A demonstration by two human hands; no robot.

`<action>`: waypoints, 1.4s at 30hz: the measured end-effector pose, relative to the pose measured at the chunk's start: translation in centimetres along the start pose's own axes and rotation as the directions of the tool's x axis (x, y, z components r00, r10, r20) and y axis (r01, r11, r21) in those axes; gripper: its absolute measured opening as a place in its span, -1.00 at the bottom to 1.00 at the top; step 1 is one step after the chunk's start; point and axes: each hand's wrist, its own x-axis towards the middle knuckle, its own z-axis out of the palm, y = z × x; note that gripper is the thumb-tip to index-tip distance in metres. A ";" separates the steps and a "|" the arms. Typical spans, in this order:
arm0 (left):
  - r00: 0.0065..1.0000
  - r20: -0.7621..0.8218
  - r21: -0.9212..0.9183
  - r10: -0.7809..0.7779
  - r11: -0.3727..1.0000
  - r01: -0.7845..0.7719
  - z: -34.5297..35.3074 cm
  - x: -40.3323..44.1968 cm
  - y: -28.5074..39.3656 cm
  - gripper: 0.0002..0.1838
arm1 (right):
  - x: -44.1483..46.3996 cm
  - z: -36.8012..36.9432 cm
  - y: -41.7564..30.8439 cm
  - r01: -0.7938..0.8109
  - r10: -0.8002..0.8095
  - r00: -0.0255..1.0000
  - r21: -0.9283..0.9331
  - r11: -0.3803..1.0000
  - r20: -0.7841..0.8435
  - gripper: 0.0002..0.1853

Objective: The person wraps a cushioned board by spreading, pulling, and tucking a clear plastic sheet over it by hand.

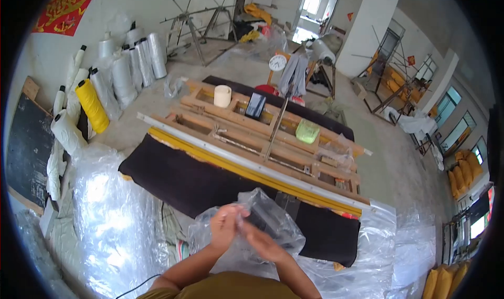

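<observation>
Close in front of my body, a crumpled clear plastic bag (pixel 278 223) spreads over the front edge of the wooden bench. My left hand (pixel 224 224) is closed, its fingers curled on the plastic at the bag's near side. Just beside it, my right hand (pixel 261 242) points its fingers toward the left fingertips, pressed together on the same plastic. The fingertips almost meet, and the exact grip between them is blurred. Under the bag lies a black cloth (pixel 210 186) draped along the bench front.
The wooden frame bench (pixel 231 134) carries a cream tape roll (pixel 222 95), a tablet (pixel 255 106), a green basket (pixel 307 131) and a metal bar (pixel 275 128) across it. Plastic film (pixel 113 210) covers the left floor. Wrapped rolls and a yellow roll (pixel 92 106) stand by the wall.
</observation>
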 end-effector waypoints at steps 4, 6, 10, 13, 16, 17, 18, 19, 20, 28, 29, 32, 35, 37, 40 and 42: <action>0.913 -0.197 -0.016 0.357 0.930 -0.367 -3.0 0.0 6.6 -0.87 | 3.1 -3.3 -4.3 0.276 -0.392 0.913 -0.537 0.797 -0.113 -0.69; 0.590 -0.128 0.460 0.797 0.575 -0.677 -6.7 1.7 12.3 -0.79 | 5.2 -3.2 -5.3 0.239 -0.136 0.970 -0.707 0.666 0.201 -0.72; 0.117 0.283 0.957 0.952 -0.272 -0.096 -15.9 7.2 28.9 -0.74 | -2.6 -3.9 -6.7 0.064 0.313 0.598 -0.433 0.899 0.738 -0.58; 0.247 -0.090 0.904 0.965 0.183 -0.386 -24.5 12.4 34.3 -0.69 | -9.0 -13.4 -11.4 -0.323 0.751 0.526 -0.724 0.610 0.398 -0.55; 0.480 0.032 0.937 0.877 0.141 -0.319 -32.4 20.7 29.8 -0.69 | -18.1 -27.9 -12.7 -0.501 0.515 0.762 -0.862 0.084 -0.393 -0.48; 0.567 0.004 0.934 0.824 0.199 -0.297 -32.1 22.8 27.0 -0.69 | -16.6 -27.3 -15.3 -0.660 -0.220 0.751 -0.714 -0.233 -0.623 -0.55; 0.666 -0.029 0.939 0.745 0.249 -0.239 -23.8 21.5 23.7 -0.68 | -13.5 -23.4 -20.2 -0.738 -0.556 0.639 -0.627 -0.249 -0.532 -0.62; 0.774 -0.100 0.947 0.625 0.300 -0.120 -18.0 20.3 20.8 -0.65 | -13.7 -24.1 -20.2 -0.764 -0.746 0.426 -0.645 0.007 -0.512 -0.58; 0.878 -0.090 0.904 0.471 0.409 -0.127 -17.3 21.1 16.7 -0.64 | -12.9 -23.8 -19.0 -0.679 -0.789 0.472 -0.733 -0.040 -0.394 -0.55; 1.000 -0.007 0.989 -0.014 0.145 0.009 -22.8 17.3 -1.3 -0.67 | -27.1 -30.5 7.4 -0.981 -0.412 0.128 -0.176 0.079 -0.902 -0.47; 0.999 0.042 0.986 0.004 0.164 -0.042 -23.6 17.5 -1.9 -0.68 | -28.8 -30.1 8.3 -0.960 -0.333 -0.009 -0.085 0.267 -0.943 -0.52; 0.989 0.122 0.979 0.078 0.154 -0.133 -26.2 18.5 -1.8 -0.73 | -30.3 -28.4 7.3 -0.665 0.209 -0.188 0.281 0.692 -0.960 -0.56; 0.986 0.086 0.995 0.144 0.030 -0.091 -27.4 18.7 -0.9 -0.77 | -33.1 -20.6 5.6 -0.977 0.053 0.197 -0.200 -0.077 -0.979 -0.70; 0.978 0.102 0.995 0.183 -0.029 -0.099 -30.5 18.1 -0.8 -0.76 | -36.5 -18.2 5.5 -0.935 0.765 -0.011 -0.265 -0.235 -0.643 -0.74; 0.954 0.090 0.983 0.287 0.129 -0.131 -31.0 18.2 -2.0 -0.74 | -36.2 -17.8 5.3 -0.995 -0.127 0.091 -0.096 0.029 -0.988 -0.74; 0.949 -0.036 0.922 0.313 0.376 -0.089 -26.0 19.9 -2.6 -0.74 | -27.4 -19.6 1.9 -0.843 -0.466 0.411 -0.521 0.131 -0.783 -0.66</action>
